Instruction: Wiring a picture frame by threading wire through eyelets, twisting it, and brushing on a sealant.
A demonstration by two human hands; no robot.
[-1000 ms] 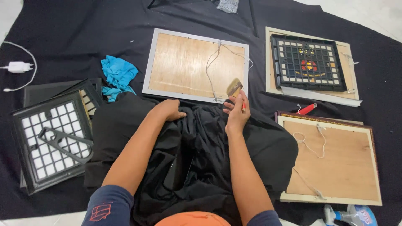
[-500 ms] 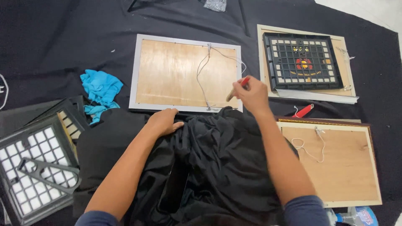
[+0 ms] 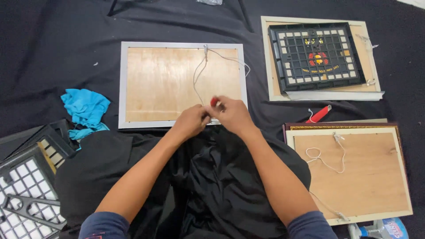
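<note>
Two bare arms are reaching forward over black cloth (image 3: pixel 221 190); the left hand (image 3: pixel 192 121) and right hand (image 3: pixel 232 114) are meeting, fingers pinching a small red-tipped tool (image 3: pixel 214 101) at the near edge of a face-down picture frame (image 3: pixel 168 84). Keeping both pinches firm near the white hanging string (image 3: pixel 199 75) would likely help.

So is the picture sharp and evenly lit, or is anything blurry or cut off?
Head view: soft, even light and no harsh glare on the silver-framed board; the left hand and right hand look slightly soft; the spray bottle is cut off at the bottom edge.
</note>
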